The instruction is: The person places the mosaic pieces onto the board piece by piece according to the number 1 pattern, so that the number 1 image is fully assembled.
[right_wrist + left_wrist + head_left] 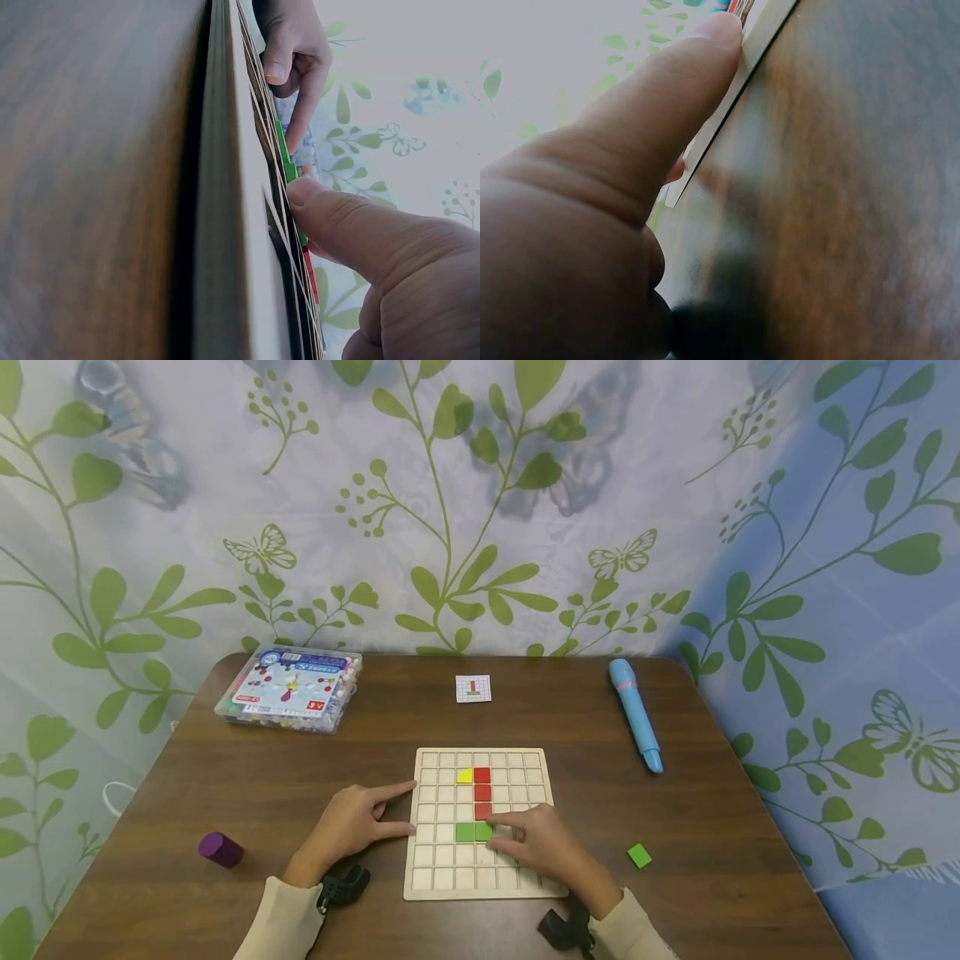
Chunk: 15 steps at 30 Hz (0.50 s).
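Observation:
A square wooden grid board lies on the table. Three red tiles form a column on it, with a yellow quarter-round tile left of the top one. Below sit two green tiles side by side; my right hand pinches the right green tile between thumb and index finger. In the right wrist view the thumb rests at that tile's edge. My left hand touches the board's left edge with straight index finger and thumb, its other fingers curled under.
A loose green tile lies right of the board. Behind it are a small pattern card, a clear plastic box of small parts and a blue microphone-shaped pen. A purple cylinder lies at left.

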Motion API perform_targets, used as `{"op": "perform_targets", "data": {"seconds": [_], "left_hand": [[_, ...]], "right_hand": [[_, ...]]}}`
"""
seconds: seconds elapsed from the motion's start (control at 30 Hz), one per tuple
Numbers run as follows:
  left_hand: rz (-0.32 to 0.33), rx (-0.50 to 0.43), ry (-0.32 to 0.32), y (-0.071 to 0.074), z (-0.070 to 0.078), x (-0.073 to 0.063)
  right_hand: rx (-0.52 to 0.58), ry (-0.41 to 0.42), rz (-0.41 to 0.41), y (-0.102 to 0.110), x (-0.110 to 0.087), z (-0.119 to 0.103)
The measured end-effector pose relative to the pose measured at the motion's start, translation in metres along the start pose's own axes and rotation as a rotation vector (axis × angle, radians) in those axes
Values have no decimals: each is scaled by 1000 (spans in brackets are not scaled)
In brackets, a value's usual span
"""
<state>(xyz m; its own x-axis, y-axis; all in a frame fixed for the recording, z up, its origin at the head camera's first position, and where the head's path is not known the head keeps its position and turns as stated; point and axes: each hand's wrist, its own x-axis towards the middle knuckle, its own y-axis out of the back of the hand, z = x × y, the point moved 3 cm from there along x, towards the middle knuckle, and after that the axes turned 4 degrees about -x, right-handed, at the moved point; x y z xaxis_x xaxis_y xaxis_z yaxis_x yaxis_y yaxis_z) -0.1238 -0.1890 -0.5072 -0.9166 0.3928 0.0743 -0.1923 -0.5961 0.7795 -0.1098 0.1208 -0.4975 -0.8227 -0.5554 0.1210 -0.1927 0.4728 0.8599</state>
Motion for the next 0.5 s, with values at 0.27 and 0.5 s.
{"op": "perform_targets", "data": {"seconds": [0.27, 0.5], "left_hand": [[-3, -4, 5, 0, 1, 0], [-1, -1, -1, 1, 0, 0]], "right_hand": [[8, -5, -11, 0, 0, 1], [17, -6, 6, 1, 0, 0]]}}
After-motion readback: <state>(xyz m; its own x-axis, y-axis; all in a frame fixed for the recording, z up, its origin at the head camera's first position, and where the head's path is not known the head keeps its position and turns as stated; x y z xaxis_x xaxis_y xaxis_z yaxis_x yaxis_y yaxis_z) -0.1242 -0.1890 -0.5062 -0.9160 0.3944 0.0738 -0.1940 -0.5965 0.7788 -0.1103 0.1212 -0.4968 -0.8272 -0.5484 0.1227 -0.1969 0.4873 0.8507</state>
